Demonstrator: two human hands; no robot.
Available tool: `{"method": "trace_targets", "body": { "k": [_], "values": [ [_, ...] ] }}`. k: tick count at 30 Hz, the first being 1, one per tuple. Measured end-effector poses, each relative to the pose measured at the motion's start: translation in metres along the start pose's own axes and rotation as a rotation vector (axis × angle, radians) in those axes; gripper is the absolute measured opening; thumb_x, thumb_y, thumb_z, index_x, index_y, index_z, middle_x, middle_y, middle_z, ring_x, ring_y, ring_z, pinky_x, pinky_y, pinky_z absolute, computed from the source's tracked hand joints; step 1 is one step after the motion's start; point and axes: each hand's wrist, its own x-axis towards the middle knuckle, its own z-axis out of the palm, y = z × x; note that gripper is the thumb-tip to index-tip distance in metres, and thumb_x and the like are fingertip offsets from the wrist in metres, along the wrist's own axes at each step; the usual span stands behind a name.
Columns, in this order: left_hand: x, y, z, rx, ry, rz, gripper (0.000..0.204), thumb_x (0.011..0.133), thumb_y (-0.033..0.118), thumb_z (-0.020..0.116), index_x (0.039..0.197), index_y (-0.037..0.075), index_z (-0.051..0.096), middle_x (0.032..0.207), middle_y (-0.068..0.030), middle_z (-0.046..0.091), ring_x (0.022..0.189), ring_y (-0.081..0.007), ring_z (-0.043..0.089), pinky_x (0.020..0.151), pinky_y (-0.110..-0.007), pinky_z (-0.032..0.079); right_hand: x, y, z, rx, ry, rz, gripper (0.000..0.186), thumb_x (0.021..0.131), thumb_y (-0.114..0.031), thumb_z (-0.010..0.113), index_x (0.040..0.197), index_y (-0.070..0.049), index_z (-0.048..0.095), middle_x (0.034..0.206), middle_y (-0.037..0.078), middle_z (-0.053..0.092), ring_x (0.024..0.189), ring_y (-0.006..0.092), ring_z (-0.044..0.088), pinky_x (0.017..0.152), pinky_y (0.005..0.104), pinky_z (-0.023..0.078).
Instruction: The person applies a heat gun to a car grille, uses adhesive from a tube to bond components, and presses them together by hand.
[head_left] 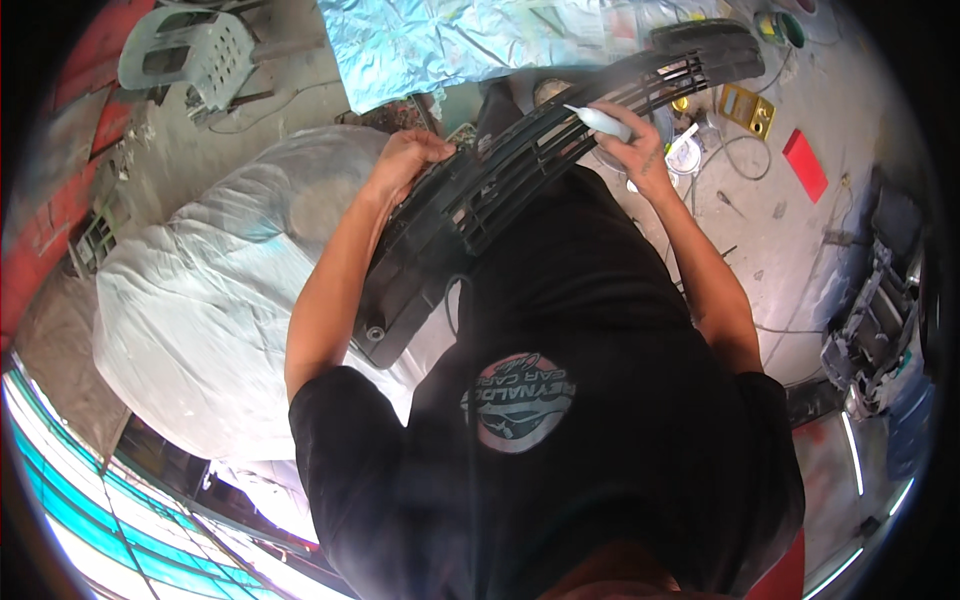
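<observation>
A long black slatted plastic car grille (470, 215) lies slantwise across my lap, from beside my left arm to the upper right. My left hand (412, 162) is closed on its far edge, left of the middle. Some of those fingertips are hidden behind the edge. In my right hand (638, 150) is a small white squeeze bottle (607, 124), gripped between thumb and fingers. The bottle's thin nozzle points left, over the grille's slats. Whether the tip touches the plastic I cannot tell.
Crinkled light-blue sheeting (430, 45) hangs beyond the grille. To the left are a large white-covered form (220, 270) and a plastic chair (190, 50). A yellow case (747, 110), a red flat piece (805, 166) and a cable lie right. Dark car parts (870, 310) sit farther right.
</observation>
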Motion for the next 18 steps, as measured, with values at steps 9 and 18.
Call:
{"method": "trace_targets", "body": {
  "k": [9,18],
  "values": [
    [-0.003,0.003,0.009,-0.026,-0.017,0.042,0.005,0.084,-0.007,0.071,0.089,-0.004,0.072,0.083,-0.0109,0.073,0.075,-0.0160,0.069,0.069,-0.028,0.055,-0.010,0.069,-0.030,0.336,0.180,0.051,0.043,0.088,-0.009,0.069,0.130,-0.002,0.065,0.119,0.005,0.068,0.110,0.0142,0.061,0.097,0.0289,0.047],
    [-0.021,0.022,0.024,-0.052,0.003,0.059,0.004,0.084,-0.006,0.072,0.086,-0.003,0.072,0.081,-0.0101,0.074,0.071,-0.0152,0.069,0.068,-0.027,0.055,-0.009,0.058,-0.042,0.223,0.245,-0.056,0.039,0.089,-0.009,0.067,0.128,-0.003,0.066,0.117,0.004,0.069,0.109,0.0142,0.062,0.094,0.0293,0.048]
  ]
}}
